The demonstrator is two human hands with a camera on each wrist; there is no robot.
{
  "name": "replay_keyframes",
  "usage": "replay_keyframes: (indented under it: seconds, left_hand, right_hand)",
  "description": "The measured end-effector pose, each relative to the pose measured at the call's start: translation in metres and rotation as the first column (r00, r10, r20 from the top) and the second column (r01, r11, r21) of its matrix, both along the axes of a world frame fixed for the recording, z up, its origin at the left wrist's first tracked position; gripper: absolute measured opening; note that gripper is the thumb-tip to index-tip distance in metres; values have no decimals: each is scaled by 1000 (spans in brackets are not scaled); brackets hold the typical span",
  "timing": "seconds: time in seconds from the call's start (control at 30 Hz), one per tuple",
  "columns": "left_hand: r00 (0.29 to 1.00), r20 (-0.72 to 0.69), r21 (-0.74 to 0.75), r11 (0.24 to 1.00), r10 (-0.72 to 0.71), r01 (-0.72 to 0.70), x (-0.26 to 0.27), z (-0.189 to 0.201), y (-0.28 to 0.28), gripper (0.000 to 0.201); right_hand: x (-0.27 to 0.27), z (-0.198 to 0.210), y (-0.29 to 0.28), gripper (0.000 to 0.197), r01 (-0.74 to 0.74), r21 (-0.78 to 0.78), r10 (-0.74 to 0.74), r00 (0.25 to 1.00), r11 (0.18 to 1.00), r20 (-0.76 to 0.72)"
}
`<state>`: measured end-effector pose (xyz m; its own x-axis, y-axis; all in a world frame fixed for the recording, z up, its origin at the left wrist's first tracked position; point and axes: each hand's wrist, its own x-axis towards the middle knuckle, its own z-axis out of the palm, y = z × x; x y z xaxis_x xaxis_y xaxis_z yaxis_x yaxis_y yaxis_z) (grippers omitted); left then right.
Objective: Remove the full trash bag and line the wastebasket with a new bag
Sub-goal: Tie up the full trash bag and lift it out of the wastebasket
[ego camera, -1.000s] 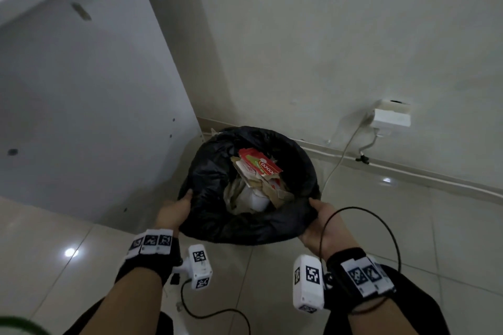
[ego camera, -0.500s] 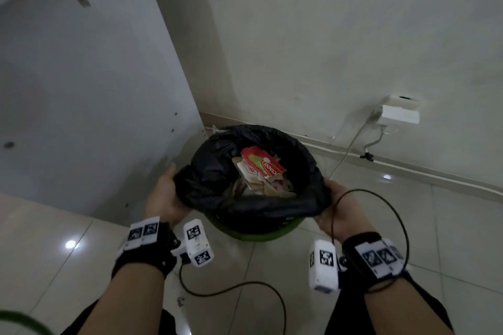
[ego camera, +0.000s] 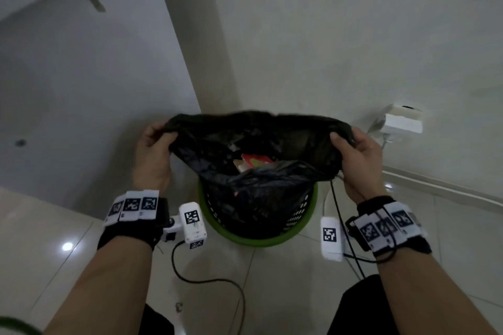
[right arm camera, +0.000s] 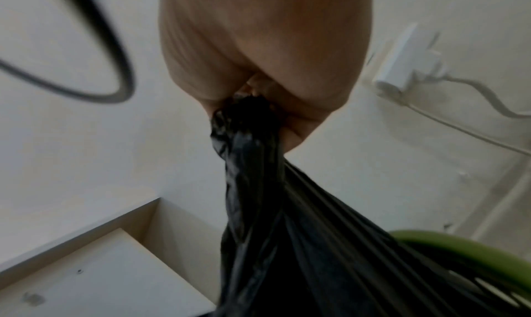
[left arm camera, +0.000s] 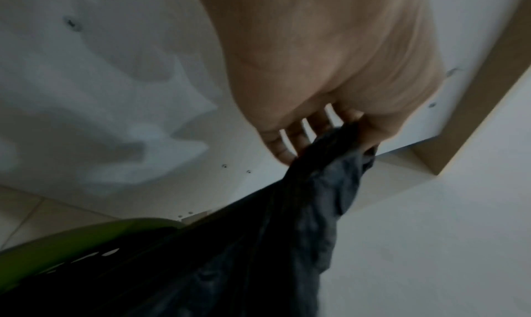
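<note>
A black trash bag [ego camera: 253, 160] hangs stretched between my two hands above a green wastebasket [ego camera: 261, 239] on the tiled floor. My left hand [ego camera: 152, 141] grips the bag's left rim, my right hand [ego camera: 351, 144] grips its right rim. Red and tan packaging [ego camera: 255, 160] shows inside the bag's open mouth. The bag's lower part still sits in the basket. In the left wrist view my left hand [left arm camera: 330, 131] bunches the black bag [left arm camera: 287, 231] over the green wastebasket rim [left arm camera: 71, 242]. In the right wrist view my right hand [right arm camera: 258, 90] clamps the gathered bag [right arm camera: 258, 185].
A grey cabinet side [ego camera: 81, 90] stands close on the left, and a pale wall [ego camera: 326, 35] behind. A white power adapter [ego camera: 402, 122] with its cord hangs on the wall at right. Black sensor cables [ego camera: 206, 280] trail over the floor near my legs.
Both hands have pulled the bag's rim off the basket and lifted it upward. The green basket rim, hidden a second ago, now shows below the raised bag.
</note>
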<state>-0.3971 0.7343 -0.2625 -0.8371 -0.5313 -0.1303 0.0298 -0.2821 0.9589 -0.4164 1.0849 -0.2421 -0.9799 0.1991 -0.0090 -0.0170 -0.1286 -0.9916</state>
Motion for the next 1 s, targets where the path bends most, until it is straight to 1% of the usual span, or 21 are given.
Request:
replay_keyframes:
  seconds: [0.03, 0.07, 0.1, 0.13, 0.17, 0.2, 0.23, 0.27, 0.33, 0.4, 0.43, 0.47, 0.5, 0.57, 0.6, 0.67, 0.7, 0.8, 0.9, 0.93, 1.0]
  left_hand:
    - [996, -79, 29, 999, 35, -33, 4, 6, 1, 26]
    - [995, -87, 24, 998, 56, -54, 8, 6, 1, 23]
    - [998, -4, -28, 998, 55, -55, 11, 3, 4, 18]
    - [987, 156, -99, 995, 30, -14, 14, -6, 7, 23]
    - [931, 364, -149, 986, -19, 79, 20, -17, 12, 48]
    - [834, 544, -127, 974, -92, 190, 28, -30, 20, 75]
    - [757, 633, -59, 965, -162, 256, 35, -45, 26, 94]
    - [724, 653, 7, 958, -221, 286, 39, -54, 34, 105]
    - [736, 618, 63, 950, -277, 304, 36, -66, 43, 111]
    - [783, 560, 58, 955, -271, 289, 24, -56, 50, 101]
    - [809, 517, 35, 951, -279, 306, 19, -49, 53, 91]
    - [822, 495, -30, 940, -282, 340, 15, -43, 55, 79]
    - [832, 474, -101, 922, -287, 375, 12, -39, 60, 70]
    - [801, 529, -187, 881, -282, 434, 12, -47, 66, 80]
    - [756, 584, -170, 867, -294, 468, 16, -47, 73, 91]
    - [643, 698, -173, 797, -315, 579, 26, -51, 85, 93]
    - [607, 730, -182, 767, -314, 616, 29, -52, 92, 89]
    - [568, 738, -166, 718, -365, 676, 28, -56, 116, 81]
    - [554, 699, -87, 715, -452, 693, 24, -61, 144, 98]
    - [563, 683, -56, 735, -466, 676, 24, -61, 151, 89]
    - [628, 630, -25, 796, -457, 604, 22, -62, 156, 43]
  right_hand:
    - [6, -1, 1, 25, 8, 23, -7, 1000, 1000, -29]
    - [11, -8, 2, 25, 21, 72, -20, 1000, 997, -15]
    - [15, -21, 2, 22, 17, 142, -22, 999, 990, 30]
    - [19, -36, 1, 18, -34, 235, 9, 994, 971, 109]
    - [25, -53, -2, 14, -138, 342, 67, 975, 929, 212]
    - [31, -69, -5, 17, -263, 459, 124, 943, 849, 310]
    - [39, -83, -8, 21, -355, 555, 150, 912, 752, 381]
    - [47, -92, -13, 24, -386, 630, 129, 901, 674, 413]
    - [67, -94, -23, 23, -331, 702, 66, 924, 630, 376]
    - [89, -86, -31, 21, -349, 659, 77, 911, 666, 405]
    - [100, -79, -33, 22, -387, 583, 104, 883, 715, 459]
    - [110, -71, -33, 29, -416, 475, 129, 841, 775, 526]
    - [116, -65, -28, 46, -406, 376, 127, 801, 833, 585]
    - [115, -59, -9, 88, -202, 337, -52, 787, 920, 615]
    - [107, -60, 4, 95, -59, 381, -185, 799, 923, 571]
    - [81, -63, 26, 85, 160, 442, -379, 798, 882, 468]
    - [65, -67, 32, 79, 192, 448, -408, 791, 873, 456]
    - [23, -95, 48, 74, 97, 445, -348, 775, 890, 528]
    - [12, -118, 62, 52, 58, 382, -286, 768, 922, 573]
    - [16, -110, 59, 38, 68, 333, -263, 764, 941, 589]
    - [25, -88, 52, 18, 88, 237, -217, 772, 968, 597]
